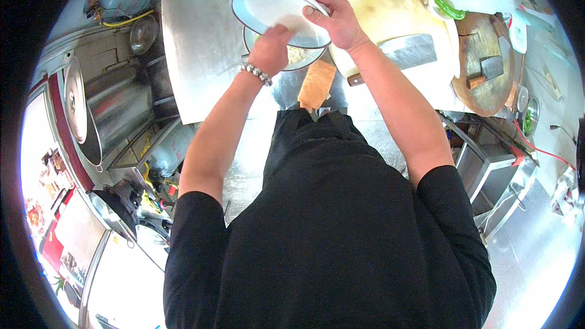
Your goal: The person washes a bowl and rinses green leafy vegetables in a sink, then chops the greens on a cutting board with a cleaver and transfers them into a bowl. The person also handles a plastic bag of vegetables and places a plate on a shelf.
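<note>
A round white dark-rimmed dish (268,5), long axis sloping down rightward, is pinched by the right hand (341,21); the left hand (270,52) is blurred, its grip untellable.

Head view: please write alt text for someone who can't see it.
A person's right hand grips a tilted white dark-rimmed dish while the left hand reaches into it, above a second dish holding pale food on a steel table. To the right are a cleaver and a round yellowish cutting board.
</note>
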`<state>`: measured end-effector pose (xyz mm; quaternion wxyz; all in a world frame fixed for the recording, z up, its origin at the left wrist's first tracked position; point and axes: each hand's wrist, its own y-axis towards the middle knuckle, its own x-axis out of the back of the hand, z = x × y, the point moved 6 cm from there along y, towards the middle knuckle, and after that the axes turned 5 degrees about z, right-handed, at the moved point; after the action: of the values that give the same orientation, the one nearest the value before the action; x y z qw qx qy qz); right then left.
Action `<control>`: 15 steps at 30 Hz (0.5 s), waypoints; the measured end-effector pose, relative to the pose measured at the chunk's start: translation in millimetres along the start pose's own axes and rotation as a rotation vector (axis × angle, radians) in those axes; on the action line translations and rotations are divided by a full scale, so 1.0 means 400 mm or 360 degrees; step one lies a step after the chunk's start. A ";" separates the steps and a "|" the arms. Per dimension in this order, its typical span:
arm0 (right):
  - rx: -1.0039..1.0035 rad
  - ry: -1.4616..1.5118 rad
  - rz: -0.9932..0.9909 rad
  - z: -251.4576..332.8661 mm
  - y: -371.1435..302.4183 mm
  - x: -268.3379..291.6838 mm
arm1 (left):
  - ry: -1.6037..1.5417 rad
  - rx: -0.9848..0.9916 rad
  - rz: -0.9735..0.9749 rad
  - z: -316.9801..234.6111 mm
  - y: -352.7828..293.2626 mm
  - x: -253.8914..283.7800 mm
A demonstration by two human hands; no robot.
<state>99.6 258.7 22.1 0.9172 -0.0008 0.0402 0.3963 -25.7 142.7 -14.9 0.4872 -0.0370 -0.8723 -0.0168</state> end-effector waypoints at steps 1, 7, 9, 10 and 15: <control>0.0044 -0.0013 -0.0003 0.013 -0.002 -0.002 | -0.0106 -0.0026 0.0108 -0.004 -0.014 -0.016; 0.0197 -0.0017 -0.0216 0.038 -0.020 0.043 | -0.0314 0.0405 0.0081 0.022 -0.089 -0.002; 0.0065 0.0181 -0.0330 0.020 -0.041 0.068 | -0.0358 0.0453 0.0152 0.021 -0.116 -0.012; 0.0023 0.0236 -0.0389 0.013 -0.053 0.082 | -0.0349 0.0035 -0.0200 -0.025 -0.114 0.026; -0.0279 0.0722 -0.0776 0.008 -0.191 0.173 | -0.0415 0.1032 0.0032 0.080 -0.248 -0.034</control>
<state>202.7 256.7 17.8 0.9490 -0.1775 0.2076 0.1572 -53.8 45.2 -42.6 0.3581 0.1091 -0.8869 0.2707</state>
